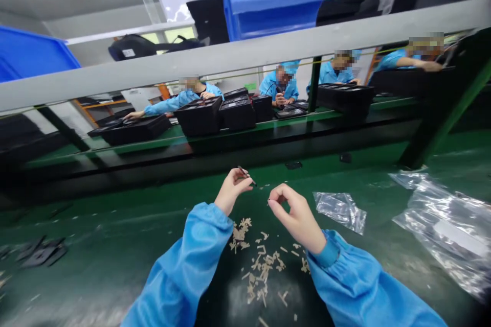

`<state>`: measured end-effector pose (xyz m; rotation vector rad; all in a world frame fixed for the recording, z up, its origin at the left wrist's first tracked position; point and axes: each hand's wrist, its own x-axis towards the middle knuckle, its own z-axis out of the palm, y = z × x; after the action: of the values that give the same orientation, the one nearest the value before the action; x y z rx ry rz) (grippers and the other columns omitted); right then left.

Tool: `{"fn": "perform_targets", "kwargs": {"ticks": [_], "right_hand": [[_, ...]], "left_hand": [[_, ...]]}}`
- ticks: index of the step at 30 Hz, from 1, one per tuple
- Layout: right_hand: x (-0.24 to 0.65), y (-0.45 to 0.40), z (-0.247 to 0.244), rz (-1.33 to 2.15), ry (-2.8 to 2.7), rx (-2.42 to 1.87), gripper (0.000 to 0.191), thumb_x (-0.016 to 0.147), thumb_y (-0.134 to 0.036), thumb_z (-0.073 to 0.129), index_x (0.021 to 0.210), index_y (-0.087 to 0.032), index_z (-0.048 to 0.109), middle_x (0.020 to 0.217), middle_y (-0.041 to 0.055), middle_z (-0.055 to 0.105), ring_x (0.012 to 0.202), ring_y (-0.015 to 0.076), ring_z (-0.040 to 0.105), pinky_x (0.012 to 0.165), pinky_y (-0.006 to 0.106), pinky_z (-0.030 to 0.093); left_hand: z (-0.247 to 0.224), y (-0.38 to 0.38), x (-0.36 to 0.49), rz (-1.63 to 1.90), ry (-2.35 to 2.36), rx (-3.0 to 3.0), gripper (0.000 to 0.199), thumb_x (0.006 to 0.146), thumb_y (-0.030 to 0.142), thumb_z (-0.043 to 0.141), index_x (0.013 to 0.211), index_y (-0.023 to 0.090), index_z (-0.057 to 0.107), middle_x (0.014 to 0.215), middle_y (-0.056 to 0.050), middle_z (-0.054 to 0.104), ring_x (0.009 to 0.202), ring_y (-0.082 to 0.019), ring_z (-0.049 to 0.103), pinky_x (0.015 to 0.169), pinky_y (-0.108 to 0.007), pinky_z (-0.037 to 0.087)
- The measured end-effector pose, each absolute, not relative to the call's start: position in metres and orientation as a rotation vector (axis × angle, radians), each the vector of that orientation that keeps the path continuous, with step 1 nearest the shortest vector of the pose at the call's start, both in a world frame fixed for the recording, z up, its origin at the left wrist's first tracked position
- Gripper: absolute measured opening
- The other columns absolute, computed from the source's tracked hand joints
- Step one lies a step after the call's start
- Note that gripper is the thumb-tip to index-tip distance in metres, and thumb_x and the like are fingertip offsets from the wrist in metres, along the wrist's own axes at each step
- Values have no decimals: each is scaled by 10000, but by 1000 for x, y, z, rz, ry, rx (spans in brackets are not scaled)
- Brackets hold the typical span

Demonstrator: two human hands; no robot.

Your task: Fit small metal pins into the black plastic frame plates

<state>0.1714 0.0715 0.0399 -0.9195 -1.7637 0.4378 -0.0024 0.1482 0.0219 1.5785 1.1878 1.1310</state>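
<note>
My left hand (233,187) is raised over the green table, its fingers closed on a thin dark part (246,176) seen nearly edge-on. To its right, my right hand (290,209) has thumb and forefinger pinched together; a tiny dark speck shows at the fingertips, too small to name. The two hands are apart. Below and between them, many small beige pieces (264,267) lie scattered on the tabletop, with a denser cluster (240,234) just under my left wrist.
Clear plastic bags (448,230) and a smaller bag (340,210) lie right. Flat black parts (43,252) sit at the left. Beyond a raised ledge stand black boxes (199,115), with several people in blue behind. A blue bin (280,5) hangs over the shelf edge.
</note>
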Motion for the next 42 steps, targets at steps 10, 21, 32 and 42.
{"fn": "perform_targets", "kwargs": {"ticks": [10,21,32,42], "right_hand": [[164,45,47,585,-1643,-919,83,829,-159,489,760,-198,466,818,24,583,728,131,579,658,274,480],[162,38,50,231,-1759,-968,150,763,-81,523,724,-206,449,717,-14,591,628,106,578,588,229,464],[159,36,48,50,-1817,-976,146,758,-96,545,713,-203,456,739,-3,615,662,121,597,606,239,442],[164,35,58,246,-1925,-866,124,792,-82,525,755,-193,485,772,7,593,690,117,580,644,240,442]], "left_hand": [[48,44,12,1370,1016,1266,201,736,238,622,794,162,445,655,48,507,513,-52,512,447,-150,429],[52,28,12,1398,1119,1565,136,770,201,571,785,189,436,641,54,502,519,-58,486,500,-181,398],[53,24,14,1438,1214,1652,134,769,208,563,812,201,437,655,47,515,561,-81,511,521,-188,439],[58,24,9,1450,1238,1751,138,756,169,552,789,199,422,612,59,468,522,-64,471,489,-166,407]]}}
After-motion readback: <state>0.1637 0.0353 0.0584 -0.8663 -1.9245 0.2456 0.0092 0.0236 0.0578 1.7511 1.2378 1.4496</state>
